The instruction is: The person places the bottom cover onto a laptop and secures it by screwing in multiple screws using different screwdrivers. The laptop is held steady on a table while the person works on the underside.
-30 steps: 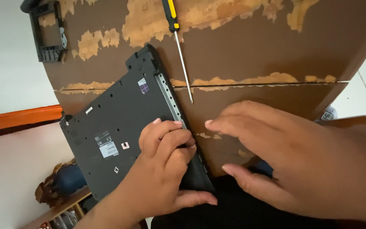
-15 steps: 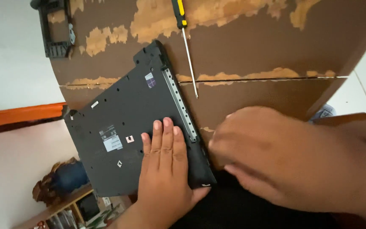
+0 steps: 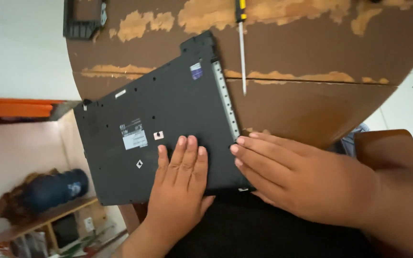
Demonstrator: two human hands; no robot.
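Two hands are down on one upturned laptop (image 3: 168,129), black underside up, lying on the worn brown surface (image 3: 311,100) with its near-left corner hanging off the edge. Farthest left, a black plastic frame (image 3: 83,21) sits at the surface's far rim. Next, the left hand (image 3: 180,184) lies flat on the laptop's base panel, fingers (image 3: 187,153) straight and together, pressing, gripping nothing. The laptop's long axis runs diagonally, far-right to near-left. Its silver-lined right edge faces the right hand (image 3: 307,179), whose fingers (image 3: 256,153) are stretched out, tips touching that edge — the nearer hand to it. Beyond, a yellow-handled screwdriver (image 3: 241,43) lies apart, untouched.
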